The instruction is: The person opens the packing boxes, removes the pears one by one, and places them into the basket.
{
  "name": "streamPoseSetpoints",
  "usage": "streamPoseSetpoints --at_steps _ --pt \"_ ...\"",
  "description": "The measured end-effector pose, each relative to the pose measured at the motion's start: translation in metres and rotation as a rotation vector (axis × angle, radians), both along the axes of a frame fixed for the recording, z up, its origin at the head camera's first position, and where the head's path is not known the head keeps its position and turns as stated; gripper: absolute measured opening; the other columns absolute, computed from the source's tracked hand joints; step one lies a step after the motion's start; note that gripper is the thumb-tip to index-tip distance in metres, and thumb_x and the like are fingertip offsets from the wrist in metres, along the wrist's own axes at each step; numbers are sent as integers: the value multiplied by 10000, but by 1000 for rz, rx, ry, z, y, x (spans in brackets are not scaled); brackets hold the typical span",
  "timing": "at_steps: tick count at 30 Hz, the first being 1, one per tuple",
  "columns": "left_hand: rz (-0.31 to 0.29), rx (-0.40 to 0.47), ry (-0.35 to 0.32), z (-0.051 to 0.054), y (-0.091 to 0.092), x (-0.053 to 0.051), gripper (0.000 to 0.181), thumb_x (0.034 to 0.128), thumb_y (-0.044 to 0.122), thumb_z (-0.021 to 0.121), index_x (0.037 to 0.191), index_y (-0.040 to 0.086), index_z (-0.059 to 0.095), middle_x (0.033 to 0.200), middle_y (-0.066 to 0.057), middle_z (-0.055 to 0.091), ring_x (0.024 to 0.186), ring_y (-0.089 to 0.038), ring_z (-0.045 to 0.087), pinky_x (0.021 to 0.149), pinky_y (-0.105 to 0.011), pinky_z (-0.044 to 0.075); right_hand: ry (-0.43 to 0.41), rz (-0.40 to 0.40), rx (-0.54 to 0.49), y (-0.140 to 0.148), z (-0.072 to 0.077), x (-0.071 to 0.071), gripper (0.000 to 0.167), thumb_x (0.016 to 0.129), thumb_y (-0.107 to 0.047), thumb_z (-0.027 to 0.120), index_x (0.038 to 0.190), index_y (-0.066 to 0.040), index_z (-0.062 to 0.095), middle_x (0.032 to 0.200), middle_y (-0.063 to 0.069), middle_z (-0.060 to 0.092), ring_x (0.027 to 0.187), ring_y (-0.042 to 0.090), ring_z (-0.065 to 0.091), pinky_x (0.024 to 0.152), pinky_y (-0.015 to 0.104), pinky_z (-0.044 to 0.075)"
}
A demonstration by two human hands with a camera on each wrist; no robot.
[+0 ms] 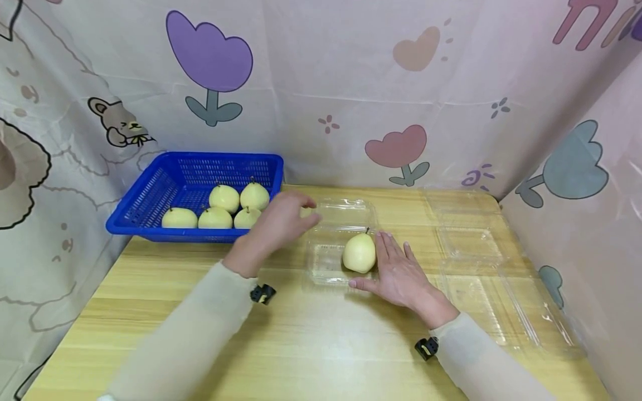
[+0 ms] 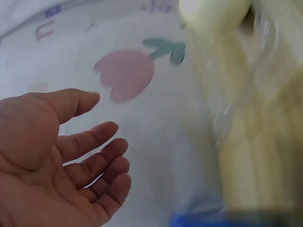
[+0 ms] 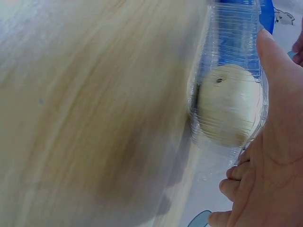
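Note:
A pale yellow pear [image 1: 359,253] sits in the right part of a clear plastic clamshell box [image 1: 326,262], whose lid [image 1: 346,213] lies folded back behind it. My right hand [image 1: 403,275] rests along the box's right side, fingers straight and thumb at the front edge; the right wrist view shows the pear [image 3: 227,104] through the ribbed wall. Between the basket and the box, my left hand [image 1: 281,220] hovers with nothing in it. Its fingers are loosely bent in the left wrist view, the palm [image 2: 42,156] bare.
A blue plastic basket [image 1: 165,231] at the back left holds several pears [image 1: 224,199], partly hidden by the left hand. More clear clamshell boxes [image 1: 471,289] lie opened on the right side of the wooden table [image 1: 321,345]. A patterned curtain [image 1: 311,67] hangs behind.

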State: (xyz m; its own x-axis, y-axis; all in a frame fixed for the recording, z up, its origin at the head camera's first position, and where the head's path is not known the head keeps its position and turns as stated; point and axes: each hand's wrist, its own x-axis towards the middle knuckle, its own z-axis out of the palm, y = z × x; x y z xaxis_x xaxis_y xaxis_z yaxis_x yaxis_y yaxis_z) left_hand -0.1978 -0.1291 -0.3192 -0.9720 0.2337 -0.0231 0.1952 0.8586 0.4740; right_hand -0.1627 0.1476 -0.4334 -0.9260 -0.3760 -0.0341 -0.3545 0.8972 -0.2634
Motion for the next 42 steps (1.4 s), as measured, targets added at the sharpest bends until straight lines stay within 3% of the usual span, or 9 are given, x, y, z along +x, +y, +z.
streamPoseSetpoints --at_steps 7,12,20,24,28,35,42 --pt "-69 8 -122 -33 46 -7 527 1035 481 654 1392 93 670 1394 -89 692 1299 -291 634 1108 -472 527 -7 2 3 0 3 0 1368 799 -971 479 1673 17 114 1744 237 157 1622 390 168 1291 666 135" --pt "-70 28 -200 -50 68 -12 602 1032 541 626 1386 55 656 1373 -99 700 1254 -285 657 1074 -457 542 -17 0 11 0 3 0 1369 805 -971 470 1672 23 102 1748 231 150 1625 385 162 1296 659 132" --pt "9 -10 -205 -64 86 -13 642 991 617 646 1316 64 659 1287 -98 728 1157 -293 678 1007 -452 561 -22 2 15 -2 3 1 1346 827 -939 501 1672 25 92 1749 231 137 1626 385 150 1296 660 118" --pt "9 -20 -203 -67 88 -10 628 946 605 719 1283 79 659 1211 -74 740 1059 -256 675 963 -423 564 -23 2 13 -2 2 1 1353 817 -957 477 1673 20 97 1751 225 138 1626 385 151 1296 661 119" --pt "-8 5 -226 -68 87 -9 686 890 571 804 1346 85 639 1267 -77 732 1113 -257 667 1009 -426 546 -27 3 25 -1 2 1 1375 806 -983 433 1668 35 97 1751 227 131 1626 387 143 1297 662 114" --pt "-151 -10 -239 -63 78 -5 779 851 474 877 1481 117 590 1406 -60 688 1287 -265 641 1113 -446 507 -27 2 33 -1 1 2 1369 817 -970 447 1665 45 92 1751 230 124 1629 382 130 1296 664 112" --pt "-340 -30 -212 -60 66 -1 695 890 238 858 1519 155 577 1449 -19 664 1164 -194 635 1040 -378 521 -19 -2 15 0 0 2 1346 829 -926 523 1673 23 78 1752 229 120 1631 377 128 1289 676 115"
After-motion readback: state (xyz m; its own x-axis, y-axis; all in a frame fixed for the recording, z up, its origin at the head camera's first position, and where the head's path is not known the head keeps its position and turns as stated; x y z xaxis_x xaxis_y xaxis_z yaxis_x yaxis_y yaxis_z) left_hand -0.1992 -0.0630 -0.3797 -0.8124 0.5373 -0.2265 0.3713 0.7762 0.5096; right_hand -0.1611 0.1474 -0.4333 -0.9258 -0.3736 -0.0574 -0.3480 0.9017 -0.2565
